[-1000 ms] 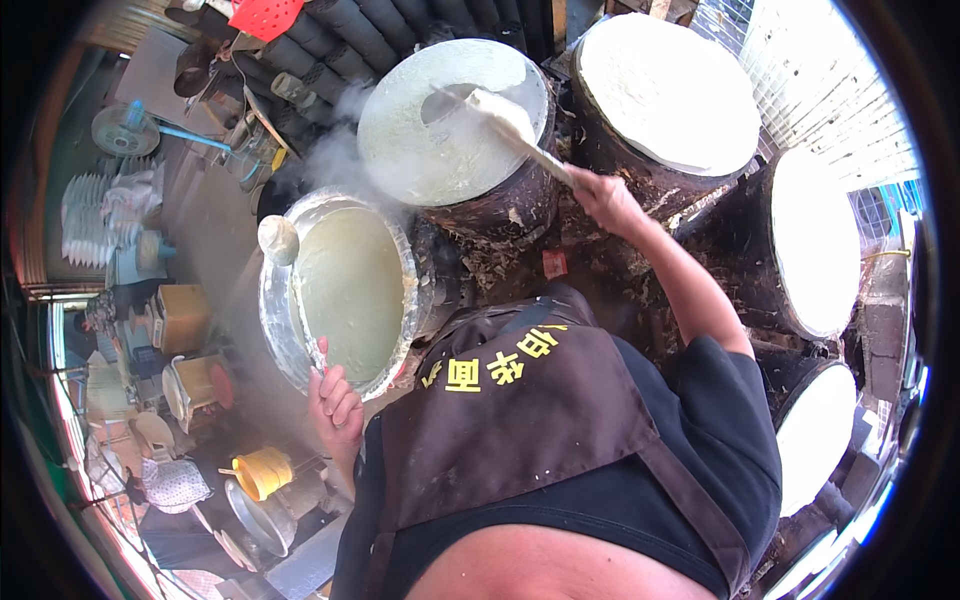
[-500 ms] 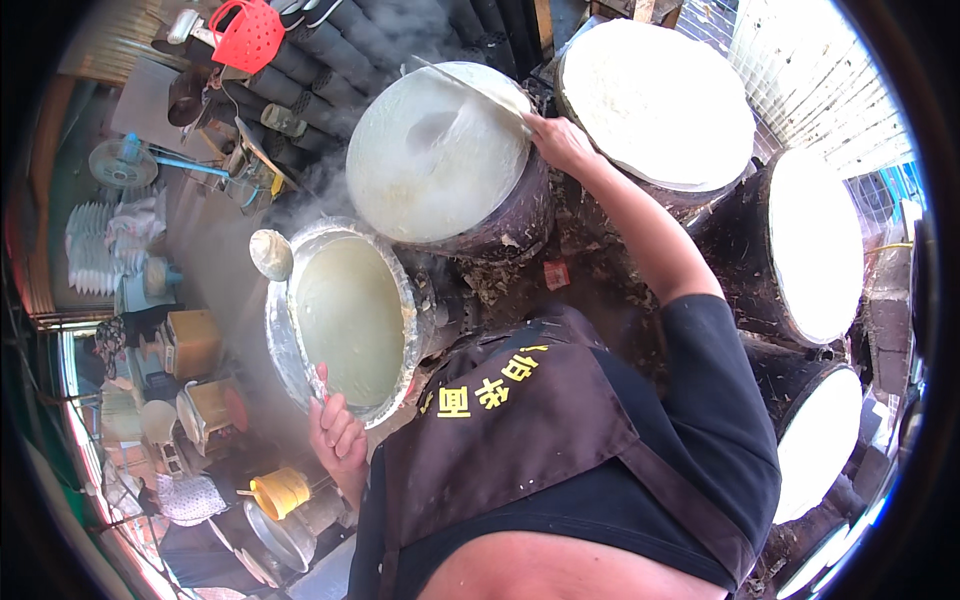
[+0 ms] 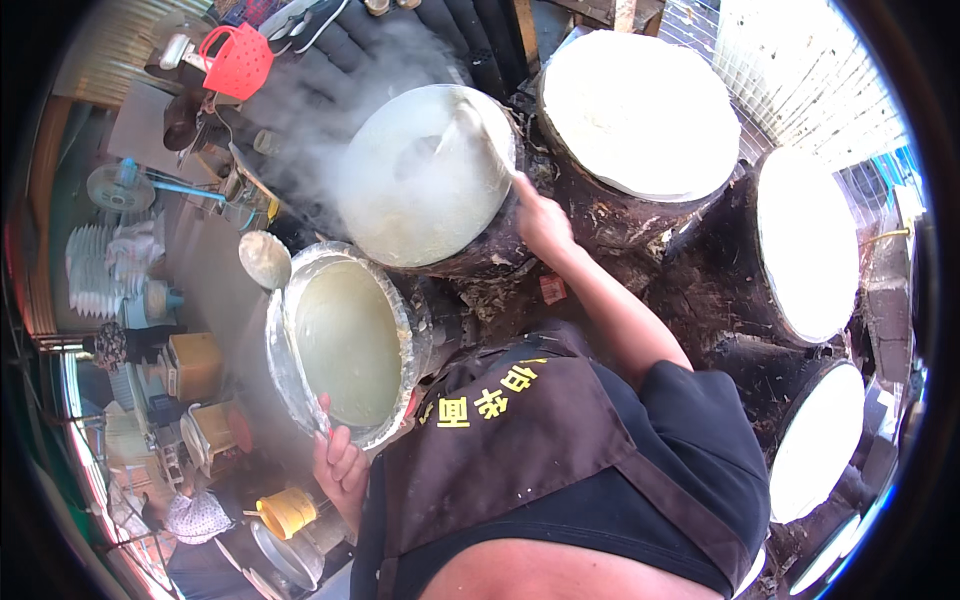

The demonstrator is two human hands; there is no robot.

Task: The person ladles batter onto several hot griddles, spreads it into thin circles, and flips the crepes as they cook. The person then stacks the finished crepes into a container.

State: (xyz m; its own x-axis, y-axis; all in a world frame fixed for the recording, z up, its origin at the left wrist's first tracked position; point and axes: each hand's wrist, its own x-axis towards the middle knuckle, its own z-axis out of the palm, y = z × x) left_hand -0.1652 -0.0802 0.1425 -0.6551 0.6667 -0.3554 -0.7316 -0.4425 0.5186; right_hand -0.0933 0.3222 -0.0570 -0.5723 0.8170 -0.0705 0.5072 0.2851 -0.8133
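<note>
My left hand (image 3: 342, 462) is closed round the handle of a long ladle (image 3: 266, 262). The ladle's batter-coated bowl sits beyond the far left rim of a metal pot (image 3: 412, 345) of pale, milky batter. My right hand (image 3: 543, 217) grips a thin, pale spreading tool (image 3: 468, 128), its kind blurred by steam. The tool lies over a round, steaming griddle (image 3: 385, 225) on a dark drum, which bears a thin whitish layer with a darker round patch. My right hand is at the griddle's right edge.
More dark drums with white round tops (image 3: 640, 115) stand to the right, the nearest close to my right arm. Several dark pipes (image 3: 440, 45) lie at the back. A red basket (image 3: 238, 62), a blue fan (image 3: 122, 187) and a yellow bucket (image 3: 286, 513) are on the left.
My right hand has drawn nearer to me along the griddle's right edge, and the tool has swung to a steeper angle. My left hand still grips the ladle; the view has shifted slightly.
</note>
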